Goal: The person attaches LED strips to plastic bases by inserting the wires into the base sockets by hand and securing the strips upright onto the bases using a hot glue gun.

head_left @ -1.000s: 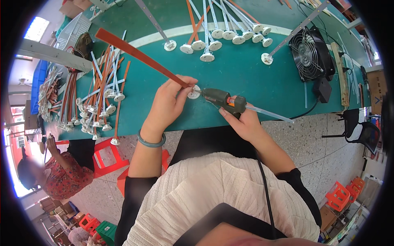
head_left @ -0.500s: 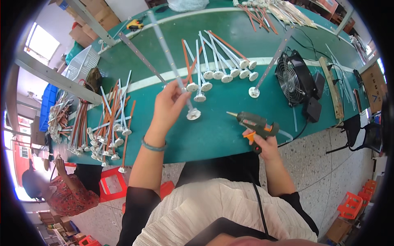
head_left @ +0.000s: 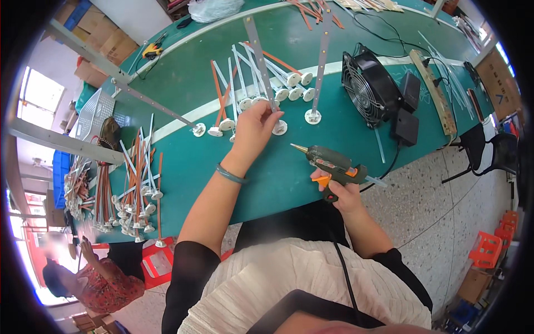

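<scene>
My left hand (head_left: 253,133) pinches a strip light (head_left: 259,58) low down, just above its round white base (head_left: 280,128). The strip stands nearly upright, and its base appears to rest on the green tabletop. Close on its right stands another strip light (head_left: 321,61) on a white base. A third strip light (head_left: 156,104) leans left, beyond my left hand. In my right hand (head_left: 347,196) is a dark green glue gun (head_left: 334,161) with an orange trigger, its nozzle pointing left. A clear glue stick (head_left: 376,181) pokes out of its back.
Several strips with white bases (head_left: 245,103) lie behind my left hand; a bundled heap (head_left: 136,195) lies at left. A black fan (head_left: 364,86), black adapters (head_left: 406,125) and a power strip (head_left: 434,92) occupy the right. At lower left sits another person (head_left: 94,275).
My left hand has carried its strip light rightward and away from me, close to the standing one. My right hand still grips the glue gun. The whole view has shifted.
</scene>
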The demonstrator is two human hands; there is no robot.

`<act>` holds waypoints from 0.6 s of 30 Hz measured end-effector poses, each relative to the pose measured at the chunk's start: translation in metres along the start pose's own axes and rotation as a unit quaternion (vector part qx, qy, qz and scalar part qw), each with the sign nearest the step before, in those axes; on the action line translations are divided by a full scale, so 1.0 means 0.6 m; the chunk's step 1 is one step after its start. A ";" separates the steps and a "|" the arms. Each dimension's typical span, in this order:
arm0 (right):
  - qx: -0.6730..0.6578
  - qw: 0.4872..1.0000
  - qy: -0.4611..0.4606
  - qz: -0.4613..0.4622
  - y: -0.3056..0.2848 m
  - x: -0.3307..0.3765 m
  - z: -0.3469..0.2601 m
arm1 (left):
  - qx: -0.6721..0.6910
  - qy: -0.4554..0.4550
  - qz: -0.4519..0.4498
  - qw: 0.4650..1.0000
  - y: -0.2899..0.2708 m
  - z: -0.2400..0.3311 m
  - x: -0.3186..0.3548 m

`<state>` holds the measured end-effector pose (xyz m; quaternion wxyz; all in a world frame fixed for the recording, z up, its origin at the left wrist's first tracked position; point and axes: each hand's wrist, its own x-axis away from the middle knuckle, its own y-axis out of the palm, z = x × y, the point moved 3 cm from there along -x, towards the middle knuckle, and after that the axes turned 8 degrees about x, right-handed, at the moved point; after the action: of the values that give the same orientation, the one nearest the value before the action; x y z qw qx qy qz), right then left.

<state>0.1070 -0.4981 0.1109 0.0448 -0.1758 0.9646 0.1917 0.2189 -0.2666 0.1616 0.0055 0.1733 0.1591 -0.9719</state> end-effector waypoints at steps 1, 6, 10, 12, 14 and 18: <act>0.003 1.000 0.001 -0.003 -0.002 0.001 0.001 | -0.017 0.000 -0.001 1.000 0.004 0.003 0.000; -0.002 1.000 -0.010 -0.009 -0.007 0.003 0.009 | -0.009 -0.016 -0.005 1.000 0.000 0.017 0.006; -0.004 1.000 -0.023 -0.018 -0.005 0.002 0.006 | -0.059 -0.028 -0.026 0.998 -0.017 0.023 0.011; -0.006 1.000 -0.023 -0.012 -0.006 0.004 0.008 | -0.058 -0.051 -0.034 0.996 -0.025 0.033 0.012; -0.007 1.000 -0.024 -0.004 -0.006 0.006 0.007 | -0.127 0.025 -0.034 0.991 -0.035 0.050 0.011; -0.009 0.999 -0.037 0.008 0.001 0.005 0.002 | -0.220 0.027 -0.015 0.975 -0.063 0.040 0.002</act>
<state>0.1041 -0.4980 0.1097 0.0775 -0.1616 0.9617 0.2074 0.2073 -0.2382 0.1942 0.0241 0.1915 0.3718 -0.9080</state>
